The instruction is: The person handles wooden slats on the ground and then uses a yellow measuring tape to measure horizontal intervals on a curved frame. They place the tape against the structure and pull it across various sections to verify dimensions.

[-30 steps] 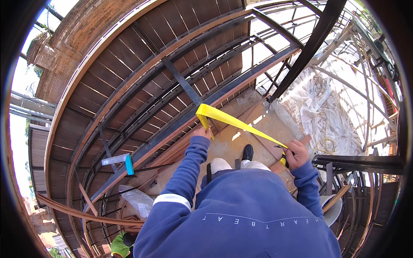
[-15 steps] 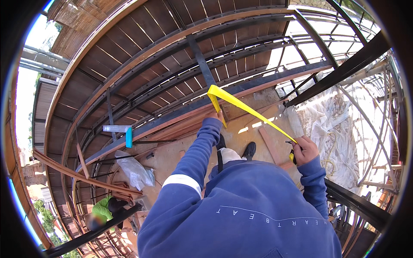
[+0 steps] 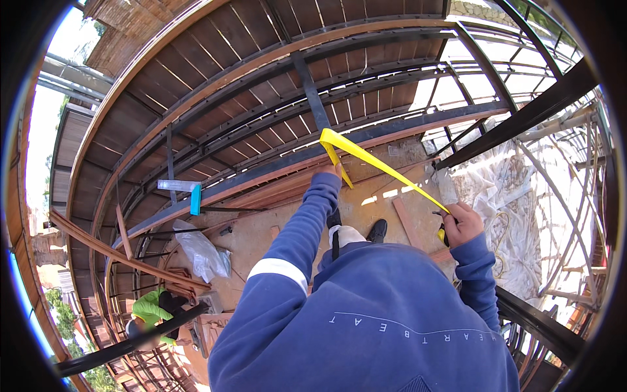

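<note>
A yellow tape measure (image 3: 384, 168) stretches between my two hands, its blade folded over sharply at the upper left bend. My left hand (image 3: 330, 171) is closed on the blade just below that bend, next to the dark metal beam, and a short end of tape hangs past the fingers. My right hand (image 3: 464, 226) is closed around the case end, with part of the yellow and black case showing below the fingers. Under the left hand lie several long reddish-brown boards (image 3: 277, 190) along the beam (image 3: 251, 179).
Dark curved metal framing (image 3: 307, 91) with brown planks rises ahead. A clear plastic bag (image 3: 202, 253) lies at left, and a silver and turquoise piece (image 3: 195, 198) rests on the beam. A person in green (image 3: 151, 307) crouches at lower left. White sheeting (image 3: 503, 196) covers the right.
The view has shifted slightly. My hands keep nearly the same hold, while the loose tape end swings a little outward to the right. The person in green has shifted position.
</note>
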`<control>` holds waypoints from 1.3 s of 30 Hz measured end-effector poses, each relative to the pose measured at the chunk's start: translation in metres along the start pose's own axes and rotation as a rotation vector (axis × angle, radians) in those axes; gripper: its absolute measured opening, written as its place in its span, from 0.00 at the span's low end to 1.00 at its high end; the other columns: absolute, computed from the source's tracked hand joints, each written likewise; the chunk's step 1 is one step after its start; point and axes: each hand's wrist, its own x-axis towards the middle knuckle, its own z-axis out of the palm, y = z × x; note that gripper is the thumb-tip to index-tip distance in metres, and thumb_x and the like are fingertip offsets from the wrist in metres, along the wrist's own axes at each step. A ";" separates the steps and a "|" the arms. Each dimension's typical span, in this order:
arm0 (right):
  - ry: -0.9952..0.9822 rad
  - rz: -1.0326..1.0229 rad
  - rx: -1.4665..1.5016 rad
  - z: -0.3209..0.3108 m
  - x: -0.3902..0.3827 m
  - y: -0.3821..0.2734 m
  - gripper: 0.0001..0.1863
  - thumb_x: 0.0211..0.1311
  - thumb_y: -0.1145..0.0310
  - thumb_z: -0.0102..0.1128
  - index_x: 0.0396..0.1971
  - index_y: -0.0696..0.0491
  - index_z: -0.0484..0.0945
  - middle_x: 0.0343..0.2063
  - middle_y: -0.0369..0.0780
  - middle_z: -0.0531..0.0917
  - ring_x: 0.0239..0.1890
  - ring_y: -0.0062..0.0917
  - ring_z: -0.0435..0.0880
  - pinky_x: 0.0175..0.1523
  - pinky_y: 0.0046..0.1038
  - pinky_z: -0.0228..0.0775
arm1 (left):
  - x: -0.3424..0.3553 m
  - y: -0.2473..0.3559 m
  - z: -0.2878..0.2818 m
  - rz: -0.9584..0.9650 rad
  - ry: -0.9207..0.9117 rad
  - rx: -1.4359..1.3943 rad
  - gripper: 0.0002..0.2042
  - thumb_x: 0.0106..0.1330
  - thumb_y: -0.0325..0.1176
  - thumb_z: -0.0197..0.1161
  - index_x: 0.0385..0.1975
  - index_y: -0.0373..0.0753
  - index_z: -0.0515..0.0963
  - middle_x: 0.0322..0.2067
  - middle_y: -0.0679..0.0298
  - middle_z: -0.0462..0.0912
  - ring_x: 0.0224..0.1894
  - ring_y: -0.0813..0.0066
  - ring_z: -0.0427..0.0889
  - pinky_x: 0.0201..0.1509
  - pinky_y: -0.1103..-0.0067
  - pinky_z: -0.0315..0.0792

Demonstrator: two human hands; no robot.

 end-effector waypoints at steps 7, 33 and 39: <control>0.018 0.036 -0.022 -0.004 -0.004 0.010 0.07 0.61 0.67 0.58 0.32 0.54 0.83 0.25 0.44 0.79 0.28 0.42 0.80 0.33 0.38 0.71 | 0.006 0.010 0.001 -0.026 -0.008 0.031 0.25 0.71 0.52 0.48 0.40 0.36 0.83 0.37 0.46 0.84 0.42 0.47 0.83 0.49 0.60 0.76; 0.052 0.042 -0.014 -0.001 -0.013 0.012 0.07 0.60 0.67 0.57 0.29 0.54 0.82 0.25 0.44 0.78 0.28 0.41 0.79 0.33 0.39 0.70 | 0.001 0.026 -0.015 0.003 0.005 0.086 0.29 0.71 0.55 0.44 0.41 0.34 0.83 0.40 0.45 0.84 0.46 0.49 0.83 0.54 0.61 0.75; 0.054 0.041 -0.006 0.003 -0.012 0.013 0.07 0.60 0.67 0.57 0.29 0.54 0.82 0.25 0.44 0.78 0.28 0.42 0.79 0.33 0.40 0.70 | 0.003 0.018 -0.008 0.027 0.046 0.104 0.31 0.72 0.57 0.41 0.38 0.33 0.83 0.40 0.44 0.84 0.45 0.46 0.82 0.54 0.60 0.74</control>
